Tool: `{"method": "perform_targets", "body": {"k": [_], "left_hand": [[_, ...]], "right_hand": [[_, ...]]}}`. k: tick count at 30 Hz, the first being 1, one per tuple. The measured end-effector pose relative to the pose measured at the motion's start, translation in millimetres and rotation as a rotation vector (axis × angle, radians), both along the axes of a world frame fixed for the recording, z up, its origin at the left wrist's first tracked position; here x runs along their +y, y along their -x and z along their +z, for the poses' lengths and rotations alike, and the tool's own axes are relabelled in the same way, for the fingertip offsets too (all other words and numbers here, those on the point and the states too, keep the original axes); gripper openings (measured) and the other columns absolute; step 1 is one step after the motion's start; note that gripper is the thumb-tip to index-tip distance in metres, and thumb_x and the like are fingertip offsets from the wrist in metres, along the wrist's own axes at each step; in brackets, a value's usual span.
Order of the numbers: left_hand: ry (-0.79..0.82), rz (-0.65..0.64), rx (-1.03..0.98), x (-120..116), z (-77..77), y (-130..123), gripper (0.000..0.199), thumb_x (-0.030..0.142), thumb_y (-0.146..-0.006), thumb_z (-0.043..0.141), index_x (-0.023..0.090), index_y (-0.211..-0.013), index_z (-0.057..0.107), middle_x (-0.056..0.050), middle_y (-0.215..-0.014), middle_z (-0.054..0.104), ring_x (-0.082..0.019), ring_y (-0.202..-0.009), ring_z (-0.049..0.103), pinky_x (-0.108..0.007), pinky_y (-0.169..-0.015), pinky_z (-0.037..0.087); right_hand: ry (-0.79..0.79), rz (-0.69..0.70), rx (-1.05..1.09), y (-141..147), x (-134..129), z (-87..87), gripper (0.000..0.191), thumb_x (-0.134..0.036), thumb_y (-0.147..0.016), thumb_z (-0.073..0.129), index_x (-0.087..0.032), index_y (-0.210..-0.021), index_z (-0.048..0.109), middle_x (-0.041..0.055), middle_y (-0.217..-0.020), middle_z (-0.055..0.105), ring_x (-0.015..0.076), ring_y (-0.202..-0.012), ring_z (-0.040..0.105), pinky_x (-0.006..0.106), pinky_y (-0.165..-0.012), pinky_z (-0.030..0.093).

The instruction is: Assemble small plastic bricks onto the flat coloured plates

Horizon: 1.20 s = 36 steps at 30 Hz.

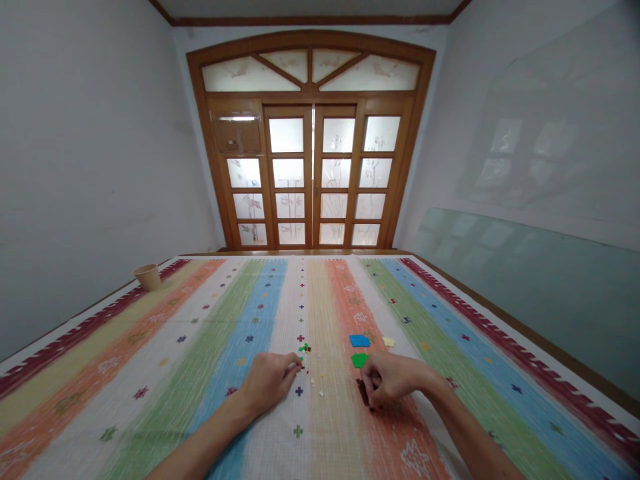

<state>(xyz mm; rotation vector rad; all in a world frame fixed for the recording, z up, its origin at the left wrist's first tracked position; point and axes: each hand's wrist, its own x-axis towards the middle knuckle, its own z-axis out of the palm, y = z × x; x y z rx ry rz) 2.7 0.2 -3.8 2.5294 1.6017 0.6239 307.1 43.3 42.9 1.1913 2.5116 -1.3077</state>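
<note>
Reaching over a woven cloth [125, 373] striped in red, orange, green, blue and white, the person's two bare forearms come in from the near edge. Nearest among the small things, a dark brown piece [364, 393] lies on the orange stripe right of centre, partly under the right hand [395, 381]. That hand's fingers curl down against the piece, but whether they grip it cannot be told from this view. Left of centre, the left hand [269, 382] is drawn into a pinch, and anything between its fingertips is too small to make out. A few pale crumbs [316, 387] lie on the cloth between the hands. Just beyond the left hand sits a tiny cluster of green and red bits [303, 348]. Ahead of the right hand lies a flat green piece [359, 361], then a flat blue piece [359, 341], with a small yellow piece [389, 341] just to its right. Farther off at the left, a tan paper cup [148, 277] stands upright on the cloth. Past the far edge of the tabletop [500, 315] rise wooden double doors [310, 140] with frosted glass panes, and a pale green glass panel [525, 287] runs along the right side.
</note>
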Motion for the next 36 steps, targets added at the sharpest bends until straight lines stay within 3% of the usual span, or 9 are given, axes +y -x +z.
{"method": "perform_targets", "body": {"k": [5, 15, 30, 36], "left_hand": [[-0.011, -0.017, -0.006, -0.8, 1.5, -0.2, 0.024, 0.028, -0.094, 0.051, 0.022, -0.102, 0.073, -0.004, -0.078, 0.076, -0.017, -0.07, 0.071, -0.023, -0.068, 0.048], [-0.011, -0.036, -0.033, 3.5, -4.6, 0.7, 0.021, 0.025, -0.094, 0.054, 0.023, -0.098, 0.074, -0.004, -0.088, 0.078, -0.019, -0.079, 0.074, -0.025, -0.073, 0.051], [-0.014, 0.029, 0.101, 2.7, -1.5, -2.9, 0.022, 0.028, -0.096, 0.051, 0.022, -0.101, 0.071, -0.004, -0.073, 0.074, -0.02, -0.069, 0.071, -0.024, -0.064, 0.046], [-0.076, 0.042, 0.066, 4.0, -3.0, -1.8, 0.018, 0.028, -0.094, 0.054, 0.021, -0.099, 0.071, -0.002, -0.066, 0.071, -0.018, -0.063, 0.069, -0.023, -0.061, 0.043]], "right_hand": [[0.027, -0.067, 0.022, 4.1, -2.0, 0.2, 0.004, -0.016, -0.062, 0.068, -0.014, -0.065, 0.067, -0.0041, -0.054, 0.057, 0.0073, -0.046, 0.045, 0.018, -0.045, 0.03], [-0.232, -0.095, 0.012, 13.2, -3.6, 3.1, 0.009, -0.007, -0.063, 0.067, -0.014, -0.069, 0.068, -0.0077, -0.052, 0.044, 0.007, -0.05, 0.039, 0.02, -0.045, 0.024], [-0.288, -0.14, 0.045, 20.1, -5.8, 1.6, 0.011, -0.008, -0.066, 0.07, -0.013, -0.075, 0.073, -0.0066, -0.055, 0.045, 0.0076, -0.052, 0.039, 0.022, -0.047, 0.025], [-0.382, -0.17, 0.091, 23.9, -5.5, -2.9, 0.013, -0.007, -0.068, 0.066, -0.014, -0.076, 0.073, -0.0057, -0.055, 0.045, 0.0083, -0.053, 0.039, 0.022, -0.049, 0.024]]}}
